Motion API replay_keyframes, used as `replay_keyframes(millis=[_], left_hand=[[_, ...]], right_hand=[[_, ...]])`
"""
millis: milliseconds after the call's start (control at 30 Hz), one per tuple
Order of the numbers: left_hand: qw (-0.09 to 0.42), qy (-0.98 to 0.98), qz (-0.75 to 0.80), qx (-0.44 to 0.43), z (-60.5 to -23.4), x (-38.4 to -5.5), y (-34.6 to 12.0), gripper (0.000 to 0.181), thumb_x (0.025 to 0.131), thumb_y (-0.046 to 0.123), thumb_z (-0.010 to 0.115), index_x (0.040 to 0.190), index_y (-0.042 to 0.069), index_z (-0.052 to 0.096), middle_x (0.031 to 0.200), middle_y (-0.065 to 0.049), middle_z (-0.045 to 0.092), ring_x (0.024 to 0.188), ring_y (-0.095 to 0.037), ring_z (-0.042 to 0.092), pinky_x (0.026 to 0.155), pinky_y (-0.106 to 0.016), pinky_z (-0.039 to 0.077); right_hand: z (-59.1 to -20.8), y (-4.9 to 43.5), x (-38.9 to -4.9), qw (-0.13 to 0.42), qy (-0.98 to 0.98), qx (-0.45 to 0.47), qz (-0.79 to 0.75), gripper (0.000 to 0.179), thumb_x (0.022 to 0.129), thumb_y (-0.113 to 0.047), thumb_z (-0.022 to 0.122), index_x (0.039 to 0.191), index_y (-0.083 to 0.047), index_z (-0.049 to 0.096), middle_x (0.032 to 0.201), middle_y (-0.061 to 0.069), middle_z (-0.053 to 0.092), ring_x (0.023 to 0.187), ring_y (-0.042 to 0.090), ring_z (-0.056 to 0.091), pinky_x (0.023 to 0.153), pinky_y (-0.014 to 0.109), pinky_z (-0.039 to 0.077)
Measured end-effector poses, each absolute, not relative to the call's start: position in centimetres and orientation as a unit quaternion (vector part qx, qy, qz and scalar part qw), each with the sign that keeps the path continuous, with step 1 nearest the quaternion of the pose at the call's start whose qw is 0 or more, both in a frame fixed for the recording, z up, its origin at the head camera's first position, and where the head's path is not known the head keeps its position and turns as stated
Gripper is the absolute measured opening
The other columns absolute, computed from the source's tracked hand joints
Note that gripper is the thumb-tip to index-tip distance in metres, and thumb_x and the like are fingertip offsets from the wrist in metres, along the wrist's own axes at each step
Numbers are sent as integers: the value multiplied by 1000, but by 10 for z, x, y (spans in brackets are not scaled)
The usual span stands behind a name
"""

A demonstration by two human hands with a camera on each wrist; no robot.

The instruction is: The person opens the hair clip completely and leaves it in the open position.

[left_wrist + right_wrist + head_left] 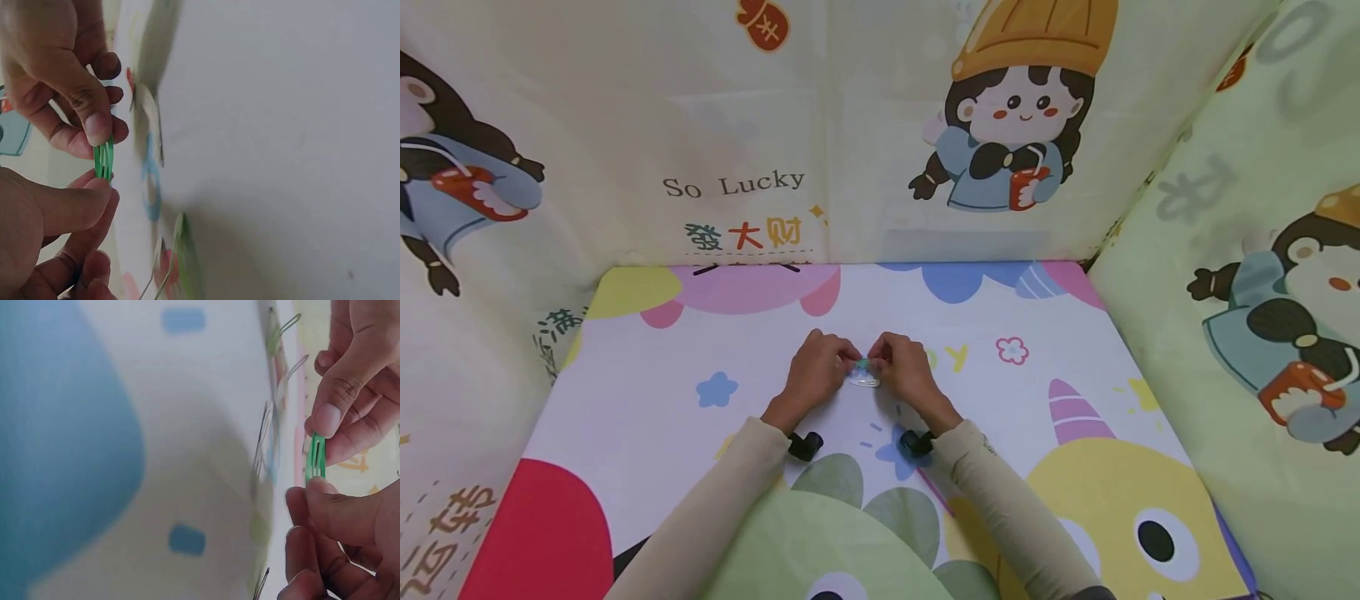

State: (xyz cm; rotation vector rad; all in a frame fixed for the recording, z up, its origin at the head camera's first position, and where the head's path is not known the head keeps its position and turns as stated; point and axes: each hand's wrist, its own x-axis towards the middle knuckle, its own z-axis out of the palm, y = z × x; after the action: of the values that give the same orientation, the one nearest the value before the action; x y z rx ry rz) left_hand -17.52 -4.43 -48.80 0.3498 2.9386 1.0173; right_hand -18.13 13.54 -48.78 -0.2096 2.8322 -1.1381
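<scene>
A small green snap hair clip [317, 455] is held upright off the table between both hands. My left hand [817, 370] pinches one end between thumb and fingertips. At the other end, the thumb and fingers of my right hand [912, 368] pinch it too. Below and around the hands lie more hair clips, among them a blue one [150, 181] and a green one [185, 253] in the left wrist view. Metal clips [261, 440] stand out blurred in the right wrist view. In the head view the fingertips partly hide the held clip.
A white table mat [647, 392] with cartoon prints lies under the arms. Printed cloth walls [865, 150] rise behind it and on both sides. A dark wrist camera [806, 446] sits at the left cuff, another [916, 443] at the right.
</scene>
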Motion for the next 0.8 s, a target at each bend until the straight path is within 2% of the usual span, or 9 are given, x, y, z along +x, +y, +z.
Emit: replay_keyframes(millis=[233,467,633,700,800], left_hand=[[0,914,391,107,-485,-176,-56,19,96,4,73,107,13,85,100,-5,80,88,-23,55,77,-34,43],[22,868,489,82,-480,-173,-62,22,99,5,70,114,15,83,108,-3,82,92,-21,64,82,-31,49],[39,835,546,47,-476,-169,-64,21,102,10,71,117,18,82,107,-3,81,93,-22,62,70,-29,57],[41,823,565,36,-475,-167,-65,20,101,11,72,116,18,82,105,-4,80,92,-22,62,65,-33,60],[41,806,590,25,-474,-166,-65,18,100,10,73,114,17,83,103,-6,78,92,-22,62,68,-42,63]], right_hand=[[-483,135,-179,25,893,-77,-443,8,96,-3,76,95,-10,79,86,3,76,76,14,63,73,30,50],[-479,136,-177,13,872,-73,-483,5,96,-9,77,96,-13,81,86,2,76,77,16,61,73,29,49],[-476,136,-176,13,853,-68,-517,6,96,-9,76,96,-12,81,87,8,77,75,16,60,69,26,48],[-475,136,-175,15,846,-62,-529,6,96,-8,76,95,-12,81,87,9,77,75,17,59,68,26,46],[-474,134,-175,19,839,-51,-542,6,96,-8,76,95,-11,82,86,9,77,74,17,59,68,26,47]])
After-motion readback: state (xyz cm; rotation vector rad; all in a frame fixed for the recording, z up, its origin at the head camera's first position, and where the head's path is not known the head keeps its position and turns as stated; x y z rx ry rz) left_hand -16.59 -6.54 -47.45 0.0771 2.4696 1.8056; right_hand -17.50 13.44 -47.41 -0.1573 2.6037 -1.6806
